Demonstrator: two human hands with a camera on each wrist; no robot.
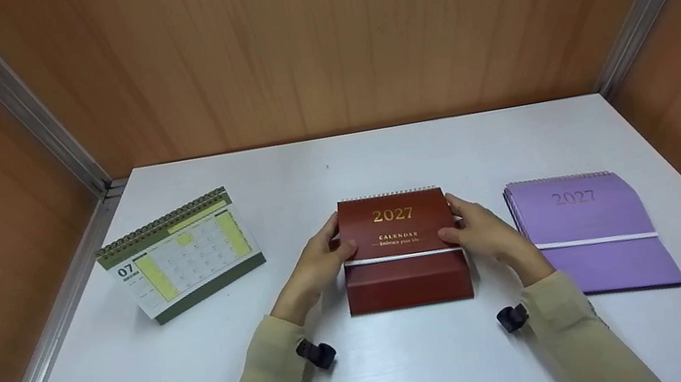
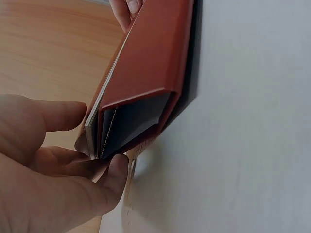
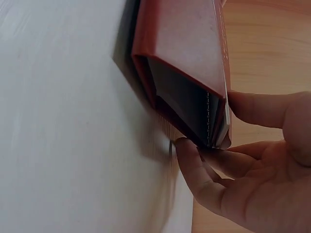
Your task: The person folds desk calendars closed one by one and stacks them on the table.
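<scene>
A dark red desk calendar (image 1: 408,283) with gold "2027" lettering stands in the middle of the table, its folded base making a hollow wedge in the left wrist view. Both hands grip it, one at each side. My left hand (image 1: 319,260) has its thumb on the front cover and its fingers behind the left edge. On the opposite edge, my right hand (image 1: 482,229) holds the calendar the same way, thumb in front. A white band crosses the cover just below the thumbs. The wire binding runs along the top.
To the left, a green and white desk calendar (image 1: 192,257) stands at an angle, showing month 07. At the right lies a purple 2027 calendar (image 1: 602,265) with a white band, close to the right forearm. Wooden panels (image 1: 349,37) enclose the white table (image 1: 385,377).
</scene>
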